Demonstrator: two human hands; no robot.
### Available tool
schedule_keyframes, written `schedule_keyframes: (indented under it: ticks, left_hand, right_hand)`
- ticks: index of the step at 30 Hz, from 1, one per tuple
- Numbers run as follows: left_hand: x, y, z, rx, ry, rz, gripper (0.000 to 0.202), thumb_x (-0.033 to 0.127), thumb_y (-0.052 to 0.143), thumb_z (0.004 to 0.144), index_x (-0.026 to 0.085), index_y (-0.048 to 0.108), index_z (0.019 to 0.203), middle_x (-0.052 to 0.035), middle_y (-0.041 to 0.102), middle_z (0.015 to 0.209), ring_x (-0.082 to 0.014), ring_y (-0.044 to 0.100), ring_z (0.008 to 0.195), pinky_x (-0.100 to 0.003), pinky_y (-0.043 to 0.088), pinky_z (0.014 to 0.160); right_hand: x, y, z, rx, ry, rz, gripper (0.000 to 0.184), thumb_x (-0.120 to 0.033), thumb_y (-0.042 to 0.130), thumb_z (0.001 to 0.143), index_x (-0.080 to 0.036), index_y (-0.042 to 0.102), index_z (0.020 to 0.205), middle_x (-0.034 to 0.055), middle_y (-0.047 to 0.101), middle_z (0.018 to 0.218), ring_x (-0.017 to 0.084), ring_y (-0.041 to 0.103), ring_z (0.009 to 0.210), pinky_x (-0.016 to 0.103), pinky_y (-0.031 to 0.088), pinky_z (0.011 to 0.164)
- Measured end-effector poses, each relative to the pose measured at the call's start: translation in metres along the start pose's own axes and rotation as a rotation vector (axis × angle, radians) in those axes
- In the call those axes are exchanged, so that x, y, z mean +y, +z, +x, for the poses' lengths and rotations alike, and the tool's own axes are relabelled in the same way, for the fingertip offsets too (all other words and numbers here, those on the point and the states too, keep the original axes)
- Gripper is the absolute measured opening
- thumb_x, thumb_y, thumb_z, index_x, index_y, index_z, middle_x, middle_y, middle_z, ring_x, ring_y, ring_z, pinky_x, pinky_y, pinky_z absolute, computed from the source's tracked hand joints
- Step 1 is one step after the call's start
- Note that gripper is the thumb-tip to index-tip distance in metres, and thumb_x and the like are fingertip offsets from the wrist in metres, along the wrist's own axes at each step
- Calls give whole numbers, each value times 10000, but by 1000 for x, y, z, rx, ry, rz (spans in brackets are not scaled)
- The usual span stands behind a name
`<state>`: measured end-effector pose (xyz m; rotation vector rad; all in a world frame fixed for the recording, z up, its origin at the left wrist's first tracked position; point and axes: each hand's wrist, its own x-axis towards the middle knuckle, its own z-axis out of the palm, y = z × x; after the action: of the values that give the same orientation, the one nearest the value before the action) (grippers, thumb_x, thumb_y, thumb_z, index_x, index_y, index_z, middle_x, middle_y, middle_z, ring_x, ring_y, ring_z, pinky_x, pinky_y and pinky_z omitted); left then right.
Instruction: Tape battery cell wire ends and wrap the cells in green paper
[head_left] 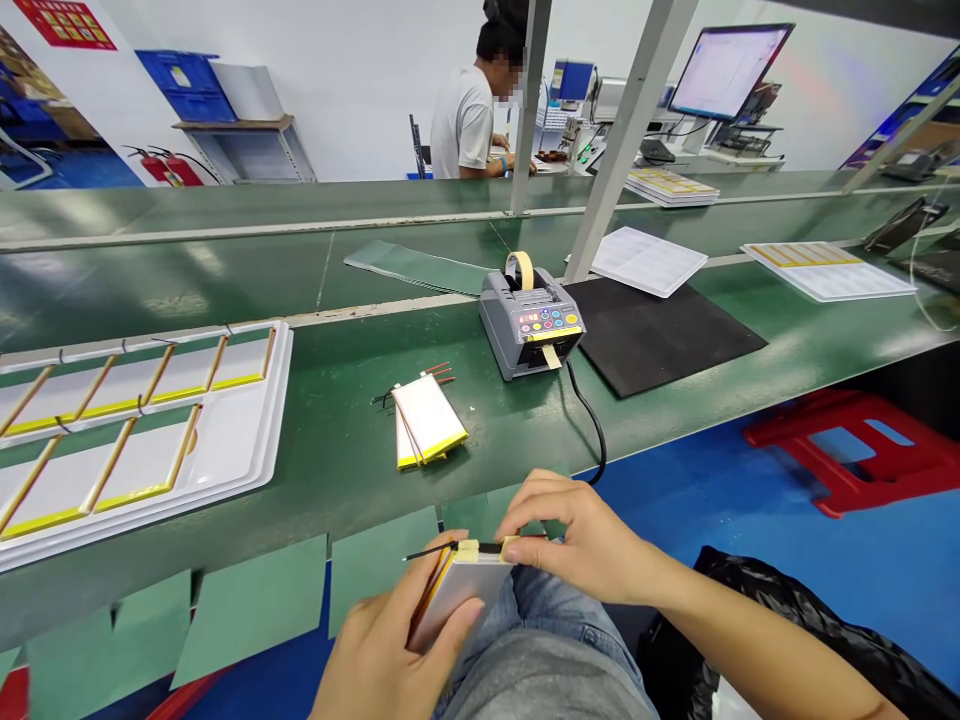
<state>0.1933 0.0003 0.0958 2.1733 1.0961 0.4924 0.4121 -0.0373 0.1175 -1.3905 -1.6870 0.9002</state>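
Note:
My left hand [397, 640] is closed round a flat white pouch battery pack [461, 590], held upright above my lap. A black wire sticks out to the left from its top edge. A piece of pale yellow tape [468, 551] sits on that edge near the wire. At the other end of the edge, my right hand [577, 535] pinches a second bit of tape against the pack between thumb and fingers. Beyond my hands, a small stack of similar battery packs [431, 415] with red and black wires lies on the green bench.
A grey tape dispenser [529, 325] stands mid-bench, tape poking from its front. Stacked white trays [247, 420] with battery packs lie left. A black mat [660, 340] lies right; a red stool [855, 445] is on the floor. Across the bench sits a person [469, 120].

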Motion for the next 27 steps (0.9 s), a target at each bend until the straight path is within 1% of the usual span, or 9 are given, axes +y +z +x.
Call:
schedule_keyframes:
  ticks: [3,6,8,12,17,19,22,24,27]
  left_hand:
    - [-2,2,1,-24,31,15,376,387,525,852,349,458,1220,105,730,812,-110,653,543,-166,474,552]
    - [-4,5,0,0,-24,-7,344,366,535,831,334,518,1172,79,723,937,-124,677,641,-178,501,611]
    - [-5,6,-2,19,-107,10,341,372,549,805,314,555,1141,65,711,1009,-147,683,731,-201,520,647]
    - [-5,5,-4,39,-176,41,368,398,554,790,298,563,1144,66,713,1008,-159,678,746,-220,528,655]
    - [-6,3,-2,22,-7,7,346,367,539,843,321,488,1182,110,715,725,-113,655,545,-169,497,566]
    - [-9,5,-2,40,102,37,373,362,522,873,307,438,1232,98,709,697,-110,658,535,-162,490,555]
    - [-15,7,-3,81,286,106,407,343,517,894,254,399,1273,25,737,881,-95,646,515,-162,486,543]
    - [-17,8,-4,90,369,153,384,324,518,899,221,413,1253,-31,718,1017,-87,642,512,-167,486,555]
    - [-19,7,-6,82,434,237,324,303,512,903,203,440,1202,-55,697,1076,-115,690,665,-178,497,659]
  right_hand:
    - [1,1,0,13,8,-18,90,-184,658,822,-200,643,734,-17,599,704,145,520,743,274,405,676]
    - [2,1,1,3,7,-21,114,-162,651,813,-188,628,705,-16,580,684,143,511,732,266,396,658]
    - [3,-1,3,-48,62,48,56,-188,690,784,-194,636,773,-19,607,728,138,534,744,257,411,674]
    - [3,-8,9,-109,139,104,48,-214,671,797,-197,630,817,-10,609,788,130,543,730,247,421,664]
    - [2,-6,8,-82,52,73,96,-161,623,825,-182,595,736,-9,533,783,125,494,742,246,392,675]
    - [2,-4,6,-82,43,119,113,-144,618,823,-173,584,719,-13,514,773,119,485,738,243,383,670]
    - [5,-3,6,-115,82,266,135,-164,644,803,-156,578,685,-16,509,759,108,481,702,235,374,642]
    - [12,-2,8,-189,153,403,174,-222,684,776,-144,577,664,-14,518,746,102,482,673,228,368,615]
    - [29,1,10,-333,290,582,256,-315,750,713,-132,573,694,-19,528,719,83,456,605,213,345,560]
